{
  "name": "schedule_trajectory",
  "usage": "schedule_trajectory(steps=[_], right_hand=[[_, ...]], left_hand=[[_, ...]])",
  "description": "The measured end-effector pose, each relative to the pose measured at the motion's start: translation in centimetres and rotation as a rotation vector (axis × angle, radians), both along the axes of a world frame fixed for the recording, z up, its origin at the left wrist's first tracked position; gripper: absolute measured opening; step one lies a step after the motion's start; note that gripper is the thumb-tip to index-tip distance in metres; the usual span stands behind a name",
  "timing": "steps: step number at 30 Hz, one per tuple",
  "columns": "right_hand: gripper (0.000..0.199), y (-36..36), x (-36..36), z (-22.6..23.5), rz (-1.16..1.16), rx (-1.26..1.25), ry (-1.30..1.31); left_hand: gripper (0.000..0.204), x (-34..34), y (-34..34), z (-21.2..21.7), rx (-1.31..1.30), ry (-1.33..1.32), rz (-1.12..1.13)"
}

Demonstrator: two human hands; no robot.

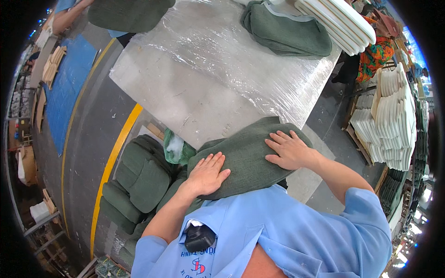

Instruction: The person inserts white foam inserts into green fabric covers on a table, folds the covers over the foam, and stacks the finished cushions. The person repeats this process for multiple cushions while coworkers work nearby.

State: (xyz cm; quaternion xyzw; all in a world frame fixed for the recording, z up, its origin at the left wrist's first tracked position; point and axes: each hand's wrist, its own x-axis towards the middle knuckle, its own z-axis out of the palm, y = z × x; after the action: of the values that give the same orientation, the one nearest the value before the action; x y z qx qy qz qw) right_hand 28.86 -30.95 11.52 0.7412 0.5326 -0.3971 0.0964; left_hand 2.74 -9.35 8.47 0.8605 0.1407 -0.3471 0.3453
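A dark green fabric cushion [248, 160] lies at the near edge of the table, close against my body. My left hand [208, 175] rests flat on its left part, fingers stretched out. On its right part lies my right hand [287, 149], palm down with the fingers spread. Neither hand grips the cloth. The underside of the cushion is hidden. At the far right of the table sits a stack of green fabric covers [287, 34] with a pale edge.
Plastic film covers the grey table [185, 88]. White foam pieces [336, 23] lie at its far right corner, with more stacked foam [387, 118] at right. Green cushions [143, 173] pile up on the left floor beside a green bag [177, 147]. Another person's arm [69, 17] is at far left.
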Motion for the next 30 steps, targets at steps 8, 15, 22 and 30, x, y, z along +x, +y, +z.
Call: schedule_trajectory(steps=[8,15,22,30], right_hand=[[0.075,2.7,1.1,-3.4,-0.006,-0.071,0.036],[0.069,3.1,3.8,-6.3,-0.079,0.037,0.103],[0.052,-3.2,8.5,-4.2,-0.980,0.144,0.551],[0.044,-1.8,9.4,-8.3,-1.234,0.119,0.707]], left_hand=[[0.076,1.7,0.2,-2.1,0.066,0.020,0.026],[0.057,0.4,3.1,-2.5,-0.083,-0.161,0.253],[0.053,-8.8,1.4,-6.2,-0.784,-0.477,1.269],[0.065,-5.9,2.4,-10.1,-1.112,-0.698,1.696]])
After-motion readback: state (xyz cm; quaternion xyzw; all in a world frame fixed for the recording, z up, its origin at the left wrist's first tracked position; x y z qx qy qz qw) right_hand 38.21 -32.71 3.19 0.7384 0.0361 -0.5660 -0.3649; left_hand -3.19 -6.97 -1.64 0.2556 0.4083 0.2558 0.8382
